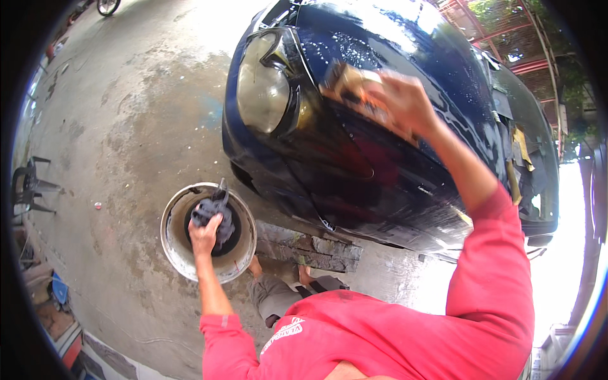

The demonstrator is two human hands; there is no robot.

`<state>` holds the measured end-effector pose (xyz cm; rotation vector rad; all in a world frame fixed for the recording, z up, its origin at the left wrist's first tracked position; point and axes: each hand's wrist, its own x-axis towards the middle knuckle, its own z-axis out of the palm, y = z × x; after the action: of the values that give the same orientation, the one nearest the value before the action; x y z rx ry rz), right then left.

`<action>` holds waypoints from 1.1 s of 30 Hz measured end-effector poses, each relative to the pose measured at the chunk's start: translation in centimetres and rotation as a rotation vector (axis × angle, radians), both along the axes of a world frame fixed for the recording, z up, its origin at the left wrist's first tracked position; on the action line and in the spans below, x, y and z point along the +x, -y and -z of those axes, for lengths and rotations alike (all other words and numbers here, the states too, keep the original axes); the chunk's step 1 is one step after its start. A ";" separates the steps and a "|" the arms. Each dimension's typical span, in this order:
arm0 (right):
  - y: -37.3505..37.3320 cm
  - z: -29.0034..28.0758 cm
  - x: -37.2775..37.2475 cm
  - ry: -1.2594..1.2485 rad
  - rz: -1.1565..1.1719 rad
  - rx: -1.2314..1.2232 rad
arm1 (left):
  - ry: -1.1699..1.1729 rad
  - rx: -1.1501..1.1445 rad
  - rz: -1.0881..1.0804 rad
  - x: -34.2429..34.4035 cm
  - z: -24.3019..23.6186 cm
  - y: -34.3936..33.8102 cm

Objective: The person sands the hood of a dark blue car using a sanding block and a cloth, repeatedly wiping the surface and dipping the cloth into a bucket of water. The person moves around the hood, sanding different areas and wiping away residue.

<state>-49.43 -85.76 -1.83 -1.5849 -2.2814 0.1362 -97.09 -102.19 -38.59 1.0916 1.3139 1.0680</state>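
My left hand (pixel 204 237) is closed around a bunched dark grey cloth (pixel 214 212), the thumb lying across it. My right hand (pixel 405 101) is smeared by motion, its fingers bent over an orange-brown block (pixel 354 88) at the front edge of the dark blue car (pixel 405 171), just beside the headlight (pixel 261 95). Through the blur I cannot tell how firmly it grips, or whether the block touches the paint.

The cloth is over the mouth of a round, pale-walled bucket (pixel 174 244) on the concrete floor (pixel 126 152); from this angle I cannot judge how deep it hangs. Inside I see a dark round area, though I can't make out whether it is liquid. Water drops dot the car's upper surface.

For writing, I have white lettering (pixel 285 334) on the chest of the red shirt (pixel 373 332).
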 end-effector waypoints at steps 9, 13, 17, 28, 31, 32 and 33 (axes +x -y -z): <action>-18.2 2.6 -1.6 0.123 0.066 0.060 | -0.225 -0.116 0.075 -5.1 1.1 5.1; -8.8 0.1 0.4 0.124 0.024 -0.011 | -0.506 -0.440 0.187 -4.7 2.7 5.8; 7.8 -3.2 4.7 -0.064 0.346 -0.141 | -0.842 -0.413 0.540 -4.5 4.4 7.2; -1.1 -1.8 8.6 0.108 0.091 0.085 | -0.697 -0.499 0.690 -3.1 18.8 -0.9; 12.6 -4.6 10.5 -0.063 0.257 -0.031 | -0.728 -0.407 0.558 -1.9 21.2 0.2; 15.0 -4.8 10.8 -0.066 0.324 -0.039 | -0.811 -0.417 0.556 -1.4 21.8 1.1; 15.5 -5.0 11.1 -0.060 0.469 -0.058 | -0.867 -0.465 0.617 -1.0 22.3 2.1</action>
<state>-38.32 -101.25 3.20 -2.0647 -1.8161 0.1258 -98.09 -104.33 -60.89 1.5064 1.5927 -0.2218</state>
